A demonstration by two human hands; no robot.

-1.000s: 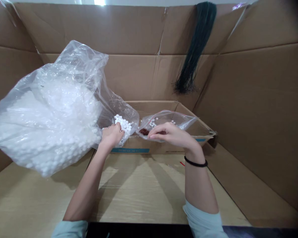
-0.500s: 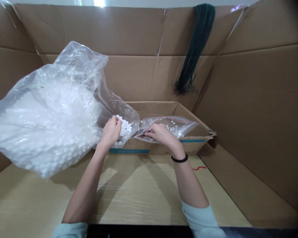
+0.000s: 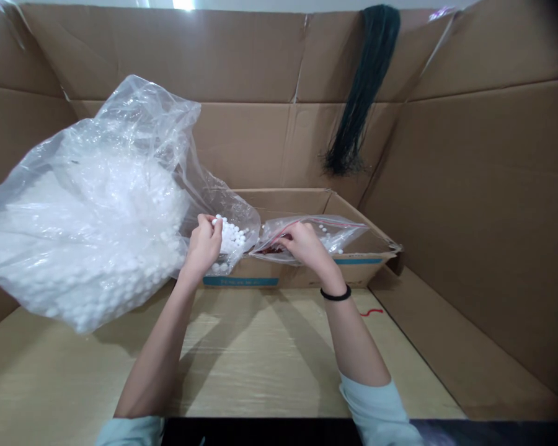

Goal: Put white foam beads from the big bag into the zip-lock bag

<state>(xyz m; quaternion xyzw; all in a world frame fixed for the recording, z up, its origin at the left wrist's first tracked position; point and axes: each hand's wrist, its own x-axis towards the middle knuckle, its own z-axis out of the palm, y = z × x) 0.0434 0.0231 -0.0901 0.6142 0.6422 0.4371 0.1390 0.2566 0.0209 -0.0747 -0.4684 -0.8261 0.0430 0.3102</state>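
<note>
Many white balls (image 3: 232,235) look light to me, best pinched mid-ball. The left hand (image 3: 204,244) and right hand (image 3: 305,244) curl; whether gripping, I cannot tell.

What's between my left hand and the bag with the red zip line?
White balls lying on clear plastic sit between your left hand and the zip bag, in the head view.

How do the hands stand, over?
Left hand at small round white balls. Right hand at open, red-edged clear plastic bag. Nothing visibly blocking either hand.
</note>
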